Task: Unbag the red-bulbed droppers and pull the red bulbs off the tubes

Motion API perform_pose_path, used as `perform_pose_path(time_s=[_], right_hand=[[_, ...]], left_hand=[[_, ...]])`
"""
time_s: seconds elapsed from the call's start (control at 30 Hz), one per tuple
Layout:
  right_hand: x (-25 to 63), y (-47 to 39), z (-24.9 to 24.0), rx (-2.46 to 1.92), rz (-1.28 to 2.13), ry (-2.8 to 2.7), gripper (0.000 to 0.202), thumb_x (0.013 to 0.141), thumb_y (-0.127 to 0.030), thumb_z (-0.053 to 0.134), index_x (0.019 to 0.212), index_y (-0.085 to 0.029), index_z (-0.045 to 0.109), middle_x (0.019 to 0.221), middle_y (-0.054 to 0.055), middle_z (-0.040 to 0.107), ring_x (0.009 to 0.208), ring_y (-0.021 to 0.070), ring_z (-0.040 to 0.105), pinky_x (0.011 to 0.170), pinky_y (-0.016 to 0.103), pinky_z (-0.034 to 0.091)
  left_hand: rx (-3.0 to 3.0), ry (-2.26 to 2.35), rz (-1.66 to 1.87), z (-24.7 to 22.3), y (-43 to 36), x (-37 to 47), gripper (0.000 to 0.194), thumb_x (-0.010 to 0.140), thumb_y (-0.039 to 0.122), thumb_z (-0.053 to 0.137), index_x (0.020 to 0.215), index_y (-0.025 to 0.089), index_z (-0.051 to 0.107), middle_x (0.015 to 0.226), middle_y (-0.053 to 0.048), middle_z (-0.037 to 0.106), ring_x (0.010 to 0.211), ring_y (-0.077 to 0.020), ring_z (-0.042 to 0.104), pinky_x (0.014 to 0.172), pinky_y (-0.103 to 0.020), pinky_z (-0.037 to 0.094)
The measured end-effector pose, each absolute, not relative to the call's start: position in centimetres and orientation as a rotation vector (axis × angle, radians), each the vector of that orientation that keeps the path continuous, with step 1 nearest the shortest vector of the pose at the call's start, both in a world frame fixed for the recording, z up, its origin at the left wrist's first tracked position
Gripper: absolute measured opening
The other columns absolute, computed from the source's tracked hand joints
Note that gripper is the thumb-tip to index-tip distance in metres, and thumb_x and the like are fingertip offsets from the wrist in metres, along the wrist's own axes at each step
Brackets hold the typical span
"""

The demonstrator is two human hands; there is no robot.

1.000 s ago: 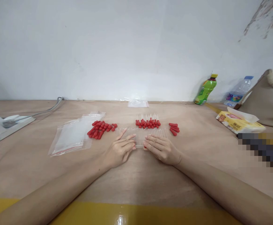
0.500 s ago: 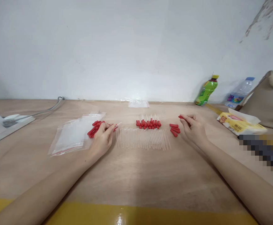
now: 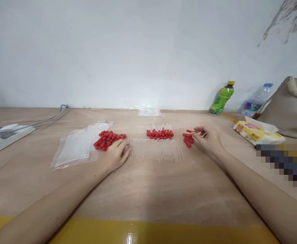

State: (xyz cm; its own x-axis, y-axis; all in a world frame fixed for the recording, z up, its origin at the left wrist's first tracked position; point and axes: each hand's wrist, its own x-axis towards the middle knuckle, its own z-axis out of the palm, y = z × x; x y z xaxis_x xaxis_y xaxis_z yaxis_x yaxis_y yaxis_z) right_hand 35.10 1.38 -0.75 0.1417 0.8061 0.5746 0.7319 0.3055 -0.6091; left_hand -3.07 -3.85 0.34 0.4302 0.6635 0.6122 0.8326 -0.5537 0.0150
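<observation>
My left hand [image 3: 117,154] rests with bent fingers at the left end of a row of clear thin tubes [image 3: 154,149]; its fingertips touch the end tubes. Behind it lies a pile of red rubber bulbs [image 3: 105,139]. Past the row, several droppers with red bulbs [image 3: 160,134] lie side by side, their clear tips pointing to the wall. On the right, my right hand [image 3: 204,137] pinches a red bulb [image 3: 190,131] just above a small group of red bulbs [image 3: 188,139] on the table.
Clear zip bags [image 3: 74,148] lie on the left, near a power strip [image 3: 11,132] with cables. A small bag [image 3: 149,112] is by the wall. At right are a green bottle [image 3: 222,99], clear bottle [image 3: 256,101], tissue box [image 3: 257,133] and beige bag [image 3: 288,105].
My left hand has moved down from beside the red pile to the tubes, and the clear tube it held no longer stands out. My right hand has brought its red bulb left, over the small group.
</observation>
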Motion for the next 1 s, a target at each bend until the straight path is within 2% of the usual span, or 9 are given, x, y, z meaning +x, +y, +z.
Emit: perform_pose_path(time_s=[0.17,0.33,0.5,0.67,0.8,1.0], right_hand=[[35.3,1.2,-0.8,-1.371,0.020,-1.797,0.022,0.073,-0.039,0.058,0.077,-0.019,0.066,0.075,0.004,0.065,0.071,0.0183,0.056,0.063,0.032,0.044],[35.2,0.8,-0.5,-1.336,-0.064,-1.935,0.021,0.074,-0.040,0.058,0.074,-0.020,0.066,0.077,0.004,0.064,0.077,0.0197,0.056,0.073,0.036,0.043],[35.2,0.9,-0.8,-1.342,-0.089,-1.849,0.024,0.073,-0.042,0.058,0.081,-0.020,0.065,0.085,0.005,0.061,0.080,0.0192,0.056,0.071,0.033,0.044],[34.3,1.3,-0.2,-1.361,-0.116,-1.779,0.024,0.076,-0.040,0.055,0.076,-0.019,0.066,0.079,0.006,0.061,0.075,0.0189,0.056,0.063,0.031,0.042],[32.1,1.6,1.0,-1.391,-0.146,-1.975,0.023,0.075,-0.040,0.056,0.075,-0.020,0.068,0.076,0.005,0.065,0.077,0.0202,0.055,0.072,0.034,0.039],[28.8,2.1,1.9,-1.509,-0.123,-2.119,0.027,0.071,-0.044,0.060,0.092,-0.028,0.067,0.081,0.002,0.067,0.084,0.0226,0.054,0.075,0.038,0.031]], left_hand=[[-2.547,-1.228,-0.880,0.7,-4.1,-3.1,0.033,0.080,0.041,0.054,0.101,0.016,0.055,0.101,-0.009,0.058,0.095,-0.0216,0.055,0.085,-0.037,0.047],[-2.733,-1.247,-0.717,1.0,-3.9,-3.6,0.046,0.082,0.044,0.050,0.121,0.019,0.049,0.126,-0.010,0.049,0.117,-0.0249,0.044,0.098,-0.042,0.039],[-2.866,-1.238,-0.607,1.1,-3.5,-4.4,0.041,0.086,0.039,0.046,0.123,0.022,0.048,0.132,-0.007,0.045,0.121,-0.0226,0.042,0.099,-0.040,0.039],[-2.860,-1.203,-0.686,1.1,-3.3,-4.7,0.037,0.087,0.035,0.044,0.120,0.020,0.051,0.127,-0.007,0.049,0.120,-0.0206,0.043,0.101,-0.039,0.038],[-2.786,-1.184,-0.782,1.1,-3.2,-4.6,0.034,0.089,0.031,0.041,0.118,0.019,0.053,0.125,-0.009,0.051,0.121,-0.0220,0.041,0.100,-0.042,0.039],[-2.761,-1.176,-0.794,0.9,-3.1,-4.5,0.033,0.089,0.030,0.041,0.117,0.019,0.054,0.124,-0.009,0.052,0.121,-0.0231,0.041,0.099,-0.043,0.039]])
